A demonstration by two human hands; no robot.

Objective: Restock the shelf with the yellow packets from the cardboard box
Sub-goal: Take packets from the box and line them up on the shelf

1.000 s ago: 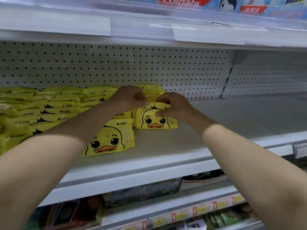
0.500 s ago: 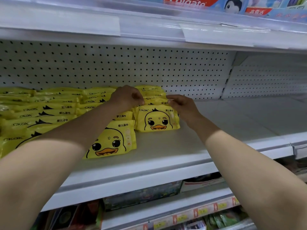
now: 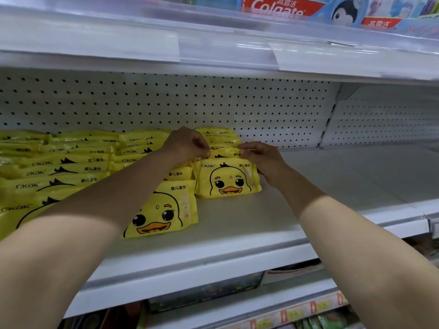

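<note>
— Two hands on the middle shelf, is that right? What do they hold?

— Yes. The left hand (image 3: 187, 144) and the right hand (image 3: 263, 157) meet at the centre of the frame. Each has its fingers curled and pinches a top corner of one yellow packet (image 3: 224, 151), the left hand at its left corner and the right hand at its right.

— Where does that packet stand?

— Upright in the rightmost row, just behind the front packet (image 3: 226, 180), the one showing a full duck face. I cannot tell whether the fingers also catch the front packet's top edge; they are very close to it.

— And the rest of the stock?

— Rows of packets (image 3: 59, 167) fill the left of the shelf (image 3: 261, 224), leaning back one on another. One leaning packet (image 3: 164, 210) stands nearer the front edge, at lower centre, partly hidden by the left forearm.

— Behind and around?

— A white pegboard (image 3: 166, 103) backs the shelf. Toothpaste boxes (image 3: 280, 7) sit on the level above, at the upper right. Price tags (image 3: 292, 313) line the rail of the level below, at the lower right.
</note>
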